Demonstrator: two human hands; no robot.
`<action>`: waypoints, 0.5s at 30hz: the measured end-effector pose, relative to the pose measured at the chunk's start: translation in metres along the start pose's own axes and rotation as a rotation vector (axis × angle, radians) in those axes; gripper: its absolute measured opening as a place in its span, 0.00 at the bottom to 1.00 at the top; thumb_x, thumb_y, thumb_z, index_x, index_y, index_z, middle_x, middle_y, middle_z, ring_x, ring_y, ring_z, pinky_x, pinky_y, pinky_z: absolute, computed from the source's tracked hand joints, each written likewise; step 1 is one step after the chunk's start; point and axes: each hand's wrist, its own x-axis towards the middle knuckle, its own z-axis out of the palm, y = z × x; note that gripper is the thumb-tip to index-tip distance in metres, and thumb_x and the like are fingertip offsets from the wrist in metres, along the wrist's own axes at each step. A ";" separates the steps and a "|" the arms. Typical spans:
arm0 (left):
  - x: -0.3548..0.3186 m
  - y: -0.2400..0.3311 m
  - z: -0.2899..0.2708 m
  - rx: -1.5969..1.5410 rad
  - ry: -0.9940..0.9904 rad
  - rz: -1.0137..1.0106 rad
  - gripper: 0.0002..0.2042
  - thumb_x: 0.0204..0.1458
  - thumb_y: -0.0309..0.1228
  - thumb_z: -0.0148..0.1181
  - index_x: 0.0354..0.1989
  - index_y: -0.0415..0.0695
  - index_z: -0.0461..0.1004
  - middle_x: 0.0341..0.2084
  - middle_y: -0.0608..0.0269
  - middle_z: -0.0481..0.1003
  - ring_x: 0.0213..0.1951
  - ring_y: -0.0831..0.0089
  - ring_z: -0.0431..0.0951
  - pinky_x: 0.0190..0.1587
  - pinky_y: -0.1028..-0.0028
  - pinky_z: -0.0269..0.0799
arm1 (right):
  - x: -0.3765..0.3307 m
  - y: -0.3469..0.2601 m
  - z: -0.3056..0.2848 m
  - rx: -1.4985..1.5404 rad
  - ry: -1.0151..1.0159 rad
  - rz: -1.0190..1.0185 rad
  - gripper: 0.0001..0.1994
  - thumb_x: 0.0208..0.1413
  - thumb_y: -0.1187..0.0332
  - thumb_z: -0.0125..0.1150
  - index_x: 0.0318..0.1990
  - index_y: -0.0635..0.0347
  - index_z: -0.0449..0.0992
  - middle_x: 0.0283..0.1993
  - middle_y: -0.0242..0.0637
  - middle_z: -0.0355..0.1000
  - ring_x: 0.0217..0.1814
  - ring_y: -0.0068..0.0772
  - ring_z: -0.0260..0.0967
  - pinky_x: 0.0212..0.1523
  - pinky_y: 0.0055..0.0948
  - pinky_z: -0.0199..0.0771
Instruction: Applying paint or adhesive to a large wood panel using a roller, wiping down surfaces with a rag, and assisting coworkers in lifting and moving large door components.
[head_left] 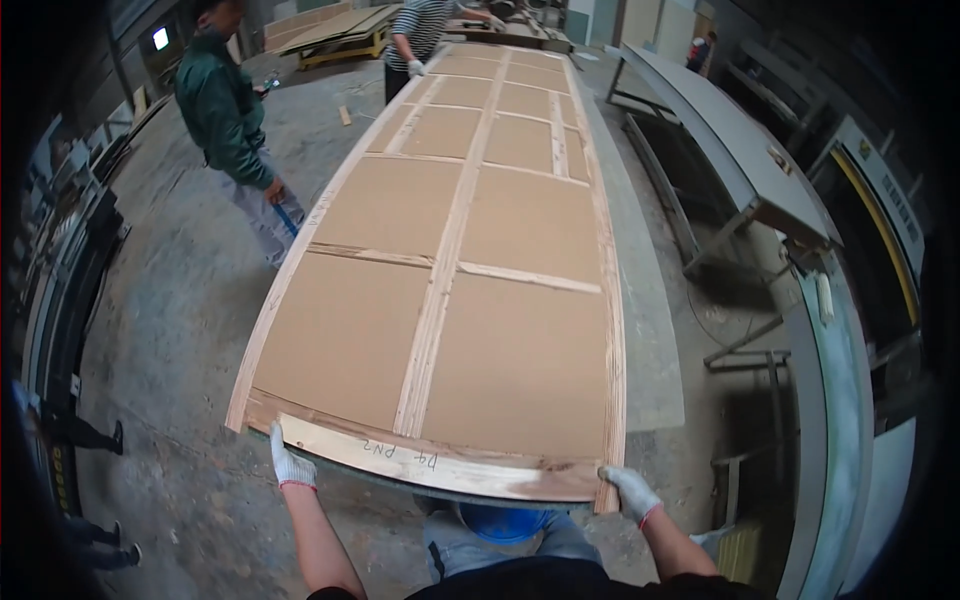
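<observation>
A long door-like panel point(380, 325) stretches away from me, made of pale wooden strips over brown board sections. Both my hands wear white knitted gloves. My left hand point(291, 464) grips the edge of the near crosspiece point(480, 470), close to the panel's left corner. At the right corner, my right hand point(632, 494) is closed on the end of the side strip point(606, 480). The fingers beneath the wood are hidden. Near the far left edge, a co-worker in a striped shirt point(418, 30) has a gloved hand point(416, 68) at the frame.
Another person in a green jacket point(215, 105) stands left of the panel, holding a blue object point(288, 214). A long grey table point(720, 120) runs along the right. Something round and blue point(505, 522) lies below the near edge. Stacked boards point(335, 30) sit at the back.
</observation>
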 end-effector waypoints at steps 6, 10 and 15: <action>-0.048 0.003 0.028 0.001 -0.036 0.037 0.30 0.59 0.52 0.62 0.64 0.46 0.70 0.59 0.63 0.74 0.60 0.62 0.73 0.66 0.56 0.67 | 0.003 -0.030 -0.039 -0.082 -0.050 -0.042 0.22 0.58 0.60 0.69 0.53 0.69 0.78 0.41 0.38 0.79 0.35 0.34 0.80 0.33 0.40 0.85; -0.109 -0.039 0.041 0.001 -0.062 -0.153 0.31 0.59 0.55 0.61 0.65 0.49 0.70 0.61 0.63 0.73 0.60 0.61 0.73 0.68 0.53 0.64 | -0.026 -0.057 -0.083 -0.185 0.084 -0.163 0.24 0.57 0.59 0.69 0.54 0.69 0.80 0.45 0.38 0.80 0.41 0.30 0.78 0.46 0.32 0.78; -0.150 -0.121 0.035 0.018 0.068 -0.094 0.30 0.60 0.55 0.59 0.65 0.50 0.70 0.63 0.61 0.71 0.63 0.59 0.70 0.69 0.49 0.62 | 0.015 -0.049 -0.151 -0.368 0.193 -0.177 0.24 0.57 0.57 0.68 0.52 0.68 0.81 0.48 0.37 0.80 0.46 0.29 0.76 0.50 0.32 0.75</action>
